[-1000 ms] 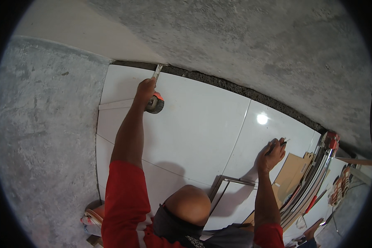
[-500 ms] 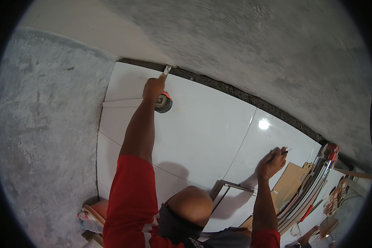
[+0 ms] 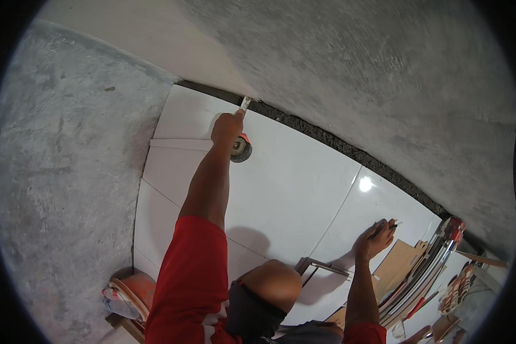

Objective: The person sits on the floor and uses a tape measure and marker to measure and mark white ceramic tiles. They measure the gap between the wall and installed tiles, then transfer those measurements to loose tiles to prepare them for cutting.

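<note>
My left hand [image 3: 227, 127] is closed on a tape measure. Its round dark case with a bit of red [image 3: 242, 150] shows just below the hand, over the white floor tiles [image 3: 281, 183]. A short pale blade [image 3: 245, 104] sticks out past my fingers, across the dark rough gap [image 3: 326, 136] between tiles and wall. Farther right, my right hand [image 3: 373, 241] is raised above the tiles, fingers curled around a thin dark pen or pencil [image 3: 391, 227] with a light tip. My bent knee [image 3: 274, 284] is at the bottom middle.
Grey plastered walls [image 3: 69, 143] rise at the left and along the far side [image 3: 384, 69]. A cardboard sheet [image 3: 400, 265] and a bundle of long strips [image 3: 424, 275] lie at the right. Tile pieces [image 3: 321, 275] rest near my knee; a reddish container [image 3: 138, 289] stands lower left.
The whole view has shifted slightly, so most of the scene sits a little differently. Both hands keep their holds, and the blade still spans the gap at the wall.
</note>
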`<state>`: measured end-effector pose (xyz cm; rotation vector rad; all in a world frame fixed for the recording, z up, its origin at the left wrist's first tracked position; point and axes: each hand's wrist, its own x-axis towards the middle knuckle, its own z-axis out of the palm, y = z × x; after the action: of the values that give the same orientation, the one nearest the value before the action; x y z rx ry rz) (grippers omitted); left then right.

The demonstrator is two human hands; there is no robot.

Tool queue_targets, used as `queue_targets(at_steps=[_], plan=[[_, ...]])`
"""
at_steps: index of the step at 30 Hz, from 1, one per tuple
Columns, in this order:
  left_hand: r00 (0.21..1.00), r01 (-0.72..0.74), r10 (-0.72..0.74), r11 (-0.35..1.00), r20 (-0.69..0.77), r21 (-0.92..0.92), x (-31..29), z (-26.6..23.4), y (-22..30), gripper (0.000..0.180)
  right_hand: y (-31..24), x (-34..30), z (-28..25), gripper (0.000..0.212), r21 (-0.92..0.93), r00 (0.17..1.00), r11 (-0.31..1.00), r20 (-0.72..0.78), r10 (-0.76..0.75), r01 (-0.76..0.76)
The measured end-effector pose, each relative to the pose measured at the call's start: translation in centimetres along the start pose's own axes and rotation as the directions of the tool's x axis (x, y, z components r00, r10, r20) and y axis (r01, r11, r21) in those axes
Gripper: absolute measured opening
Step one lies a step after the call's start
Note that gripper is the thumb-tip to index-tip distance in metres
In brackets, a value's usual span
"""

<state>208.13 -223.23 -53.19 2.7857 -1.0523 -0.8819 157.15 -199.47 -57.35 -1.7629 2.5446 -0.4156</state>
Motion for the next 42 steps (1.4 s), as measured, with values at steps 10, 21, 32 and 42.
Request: queue_targets(at_steps=[10, 21, 32, 42], plan=[[0.999, 0.040, -0.039, 0.999, 0.038, -0.016, 0.1, -0.4, 0.2, 0.058, 0.5, -0.1, 0.5, 0.031, 0.035, 1.000, 0.999, -0.025, -0.009, 0.010], [0.996, 0.080, -0.078, 0.996, 0.048, -0.031, -0.2, -0.8, 0.4, 0.056, -0.3, -0.1, 0.1, 0.033, 0.052, 1.000, 0.999, -0.020, -0.007, 0.008], [0.994, 0.082, -0.077, 0.995, 0.075, -0.055, -0.4, -0.9, 0.9, 0.057, 0.1, -0.2, 0.2, 0.034, 0.046, 0.999, 0.999, -0.041, 0.002, 0.000], [0.993, 0.049, -0.026, 0.980, 0.116, -0.195, 2.7, 0.6, -2.0, 0.059, -0.3, 0.1, 0.1, 0.030, 0.083, 0.999, 0.997, -0.033, -0.009, 0.011]])
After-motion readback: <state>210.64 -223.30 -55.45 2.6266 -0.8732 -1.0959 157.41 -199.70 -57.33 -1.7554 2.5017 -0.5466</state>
